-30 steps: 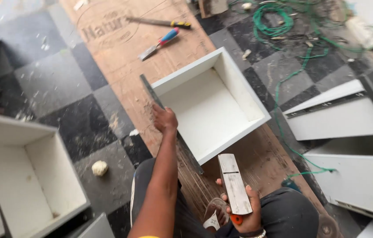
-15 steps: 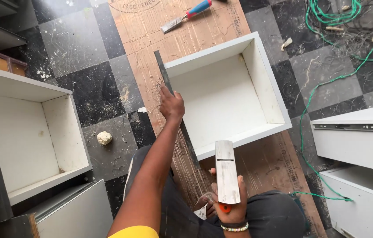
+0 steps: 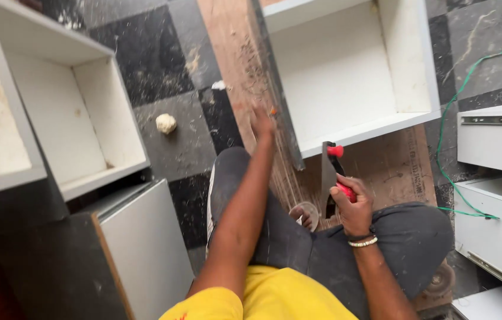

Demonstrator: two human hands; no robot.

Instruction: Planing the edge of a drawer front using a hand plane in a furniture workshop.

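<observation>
My left hand (image 3: 261,122) reaches forward over the brown board (image 3: 233,65), fingers spread and blurred, right beside the dark edge strip (image 3: 280,106) of a white open box (image 3: 346,77); it seems to hold nothing. My right hand (image 3: 351,204) is closed around the red handle of a flat-bladed tool (image 3: 329,172), held upright above my knee, just in front of the box's near wall. A small round tape roll (image 3: 305,214) lies between my legs.
Another white open box (image 3: 79,112) stands at the left, with a grey panel (image 3: 144,249) leaning beside it. White drawer units (image 3: 497,172) sit at the right, a green cable (image 3: 458,118) trailing past them. A pale crumpled lump (image 3: 166,123) lies on the checkered floor.
The view has tilted down and closer. My right hand has turned the flat tool from face-on to edge-on and raised it. My left hand stays by the box's dark edge strip.
</observation>
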